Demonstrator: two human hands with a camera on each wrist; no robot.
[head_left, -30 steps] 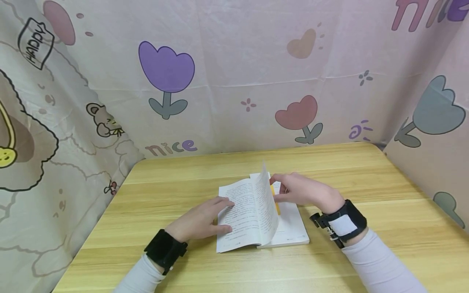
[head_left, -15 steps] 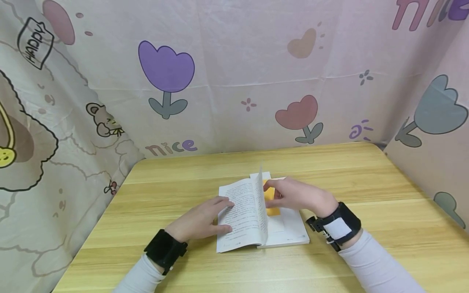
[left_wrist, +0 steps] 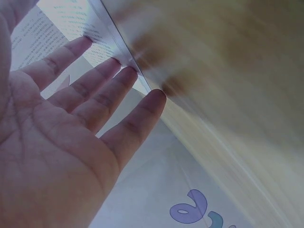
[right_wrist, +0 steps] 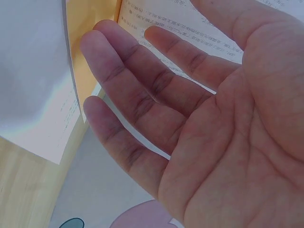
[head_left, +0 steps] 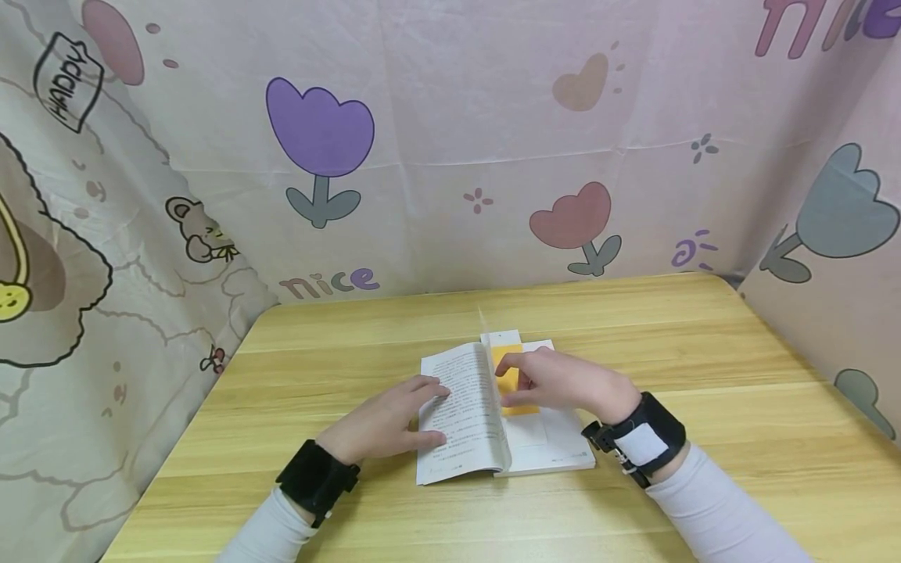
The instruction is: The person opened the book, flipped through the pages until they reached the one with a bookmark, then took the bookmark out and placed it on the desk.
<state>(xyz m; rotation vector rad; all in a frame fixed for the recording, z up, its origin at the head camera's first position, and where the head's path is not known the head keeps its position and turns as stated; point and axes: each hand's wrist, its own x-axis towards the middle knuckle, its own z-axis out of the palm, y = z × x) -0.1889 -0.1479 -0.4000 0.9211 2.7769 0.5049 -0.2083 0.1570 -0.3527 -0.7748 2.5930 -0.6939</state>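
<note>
An open book with a printed left page (head_left: 461,391) lies on the table. One thin page (head_left: 497,422) stands nearly upright along its middle. My left hand (head_left: 380,418) rests on the left page, fingers spread and fairly straight, fingertips near the page edge in the left wrist view. My right hand (head_left: 570,381) is over the right side, its loosely bent fingers against or very near the raised page. Nothing shows pinched in the right wrist view. Under those fingers lies an orange rectangle (head_left: 508,383). A white strip (head_left: 501,337) juts past the book's top edge.
The wooden table (head_left: 338,336) extends around the book on all sides. A patterned cloth (head_left: 436,117) hangs behind the table and along its sides. Black bands sit on both wrists, the left band (head_left: 317,481) and the right band (head_left: 646,442).
My right hand has moved left, and the raised page has swung leftward with it, uncovering more of the orange rectangle and the right side. My left hand has stayed in place.
</note>
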